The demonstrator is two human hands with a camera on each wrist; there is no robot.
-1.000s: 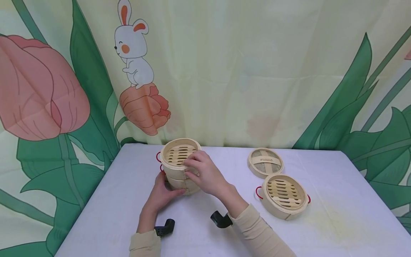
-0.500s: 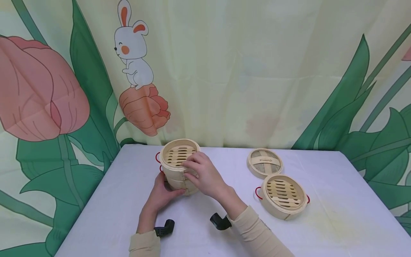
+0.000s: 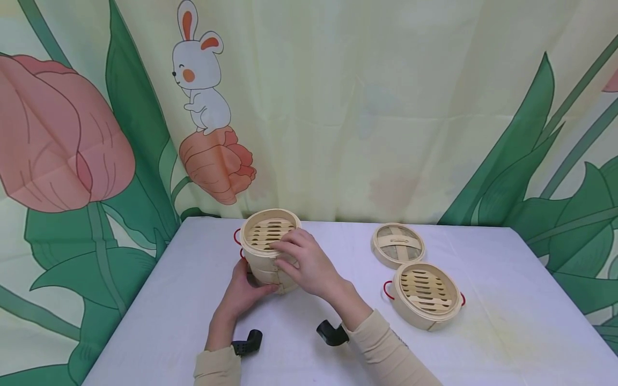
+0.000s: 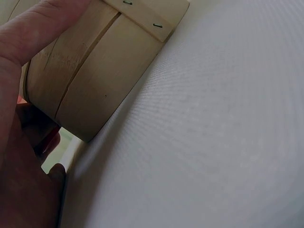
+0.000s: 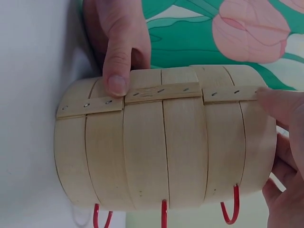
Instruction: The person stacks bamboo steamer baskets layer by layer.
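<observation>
Head view, lower centre: fingers of left hand and right hand grasped the steamer stack, which I feared uneven pressure could topple.

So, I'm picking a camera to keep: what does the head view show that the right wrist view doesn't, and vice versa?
Only the head view shows the lid and single basket on the table, plus the rabbit on the curtain.
Only the right wrist view shows staples on the basket stack, and its right-side red handles.
Both show that stack, the left hand low on it and the right hand at its top.
</observation>
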